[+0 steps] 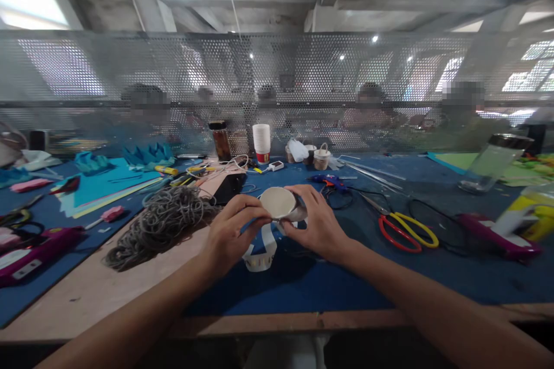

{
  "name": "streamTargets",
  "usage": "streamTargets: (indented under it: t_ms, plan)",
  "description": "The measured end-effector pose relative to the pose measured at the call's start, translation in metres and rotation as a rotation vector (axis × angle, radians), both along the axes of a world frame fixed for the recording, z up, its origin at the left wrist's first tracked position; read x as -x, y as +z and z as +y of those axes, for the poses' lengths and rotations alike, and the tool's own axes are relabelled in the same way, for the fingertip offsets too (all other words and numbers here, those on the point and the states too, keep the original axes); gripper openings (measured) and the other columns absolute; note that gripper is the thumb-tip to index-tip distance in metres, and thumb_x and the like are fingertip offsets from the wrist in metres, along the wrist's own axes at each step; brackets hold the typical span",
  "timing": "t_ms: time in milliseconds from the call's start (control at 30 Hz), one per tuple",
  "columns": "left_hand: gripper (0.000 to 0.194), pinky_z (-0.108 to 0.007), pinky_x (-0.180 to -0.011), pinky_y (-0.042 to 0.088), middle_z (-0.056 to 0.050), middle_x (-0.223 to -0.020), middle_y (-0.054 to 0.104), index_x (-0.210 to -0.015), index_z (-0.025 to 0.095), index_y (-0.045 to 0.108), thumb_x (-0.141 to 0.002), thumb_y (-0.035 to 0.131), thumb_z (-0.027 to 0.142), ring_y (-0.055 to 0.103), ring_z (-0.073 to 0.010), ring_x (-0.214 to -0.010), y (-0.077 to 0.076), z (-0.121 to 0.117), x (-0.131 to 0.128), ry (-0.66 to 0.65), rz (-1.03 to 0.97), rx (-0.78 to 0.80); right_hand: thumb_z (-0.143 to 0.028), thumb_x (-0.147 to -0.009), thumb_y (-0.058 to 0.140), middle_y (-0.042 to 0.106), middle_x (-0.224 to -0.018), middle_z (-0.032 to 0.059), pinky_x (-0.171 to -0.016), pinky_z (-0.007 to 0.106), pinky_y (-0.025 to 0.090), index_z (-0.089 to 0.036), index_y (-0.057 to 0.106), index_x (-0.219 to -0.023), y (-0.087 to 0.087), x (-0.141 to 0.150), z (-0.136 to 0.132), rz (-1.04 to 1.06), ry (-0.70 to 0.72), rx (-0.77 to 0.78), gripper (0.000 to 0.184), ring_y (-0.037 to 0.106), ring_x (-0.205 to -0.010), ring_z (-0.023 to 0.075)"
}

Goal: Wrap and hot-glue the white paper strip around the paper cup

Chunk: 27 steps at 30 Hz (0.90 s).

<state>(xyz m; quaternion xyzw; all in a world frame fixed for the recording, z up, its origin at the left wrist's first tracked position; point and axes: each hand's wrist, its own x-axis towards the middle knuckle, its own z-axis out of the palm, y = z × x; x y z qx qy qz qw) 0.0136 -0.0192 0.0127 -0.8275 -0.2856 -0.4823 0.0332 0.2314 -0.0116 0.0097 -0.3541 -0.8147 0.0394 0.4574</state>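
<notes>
Between my two hands, above the blue tabletop [303,294], is a white paper cup [278,203] with its round opening tilted toward me. My left hand [236,228] pinches the cup's left edge between thumb and fingers. On the other side my right hand [315,222] wraps its fingers round the cup's right wall, the thumb low at the front. Just below the cup lies a cut strip of printed white paper [260,262], curled, with lettering along it. Whether this strip is joined to the cup I cannot tell.
A tangle of grey cord [167,222] lies at left. Scissors with red and yellow handles [404,230] and a blue glue gun [331,181] lie at right. Behind are stacked paper cups [261,141], a dark jar [220,141] and a perforated metal screen [303,81].
</notes>
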Motion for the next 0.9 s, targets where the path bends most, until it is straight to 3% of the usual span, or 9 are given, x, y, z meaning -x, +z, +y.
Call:
streamTargets:
  t_ms: [233,367,700,900]
  plan:
    - [0.011,-0.027,-0.08,0.05,-0.004,-0.094,0.062,-0.092,0.019,0.072,-0.086,0.069,0.01,0.062,-0.015,-0.089,0.0051,0.0004,-0.0008,-0.002,-0.1,0.051,-0.025,-0.078,0.07,0.059,-0.123,0.0094,-0.1,0.042,0.045,-0.021,0.049,-0.126,0.0004,-0.0002,0.0035,0.074,0.034,0.108,0.052,0.056,-0.116,0.0261]
    - [0.007,-0.026,-0.079,0.049,-0.003,-0.093,0.061,-0.087,0.02,0.072,-0.085,0.071,0.013,0.061,-0.0138,-0.087,0.0054,0.0023,0.0025,-0.02,-0.08,0.166,-0.024,-0.078,0.07,0.059,-0.124,0.0097,-0.099,0.041,0.044,-0.02,0.051,-0.125,-0.0003,-0.0017,0.0053,0.078,0.062,0.136,0.051,0.056,-0.115,0.0258]
    - [0.004,-0.031,-0.082,0.048,-0.004,-0.094,0.061,-0.088,0.021,0.074,-0.084,0.073,0.019,0.061,-0.0175,-0.091,0.0097,0.0057,0.0052,-0.122,-0.214,0.307,-0.029,-0.08,0.07,0.063,-0.118,0.0096,-0.093,0.037,0.048,-0.016,0.055,-0.122,0.0058,-0.0031,0.0035,0.156,0.115,0.342,0.047,0.06,-0.104,0.0225]
    - [0.004,-0.031,-0.08,0.048,-0.005,-0.091,0.062,-0.086,0.02,0.073,-0.083,0.074,0.022,0.061,-0.0176,-0.088,0.0097,0.0075,0.0062,-0.177,-0.225,0.391,-0.031,-0.08,0.07,0.064,-0.117,0.0085,-0.092,0.037,0.048,-0.017,0.057,-0.121,0.0079,-0.0049,0.0043,0.155,0.147,0.388,0.046,0.06,-0.102,0.022]
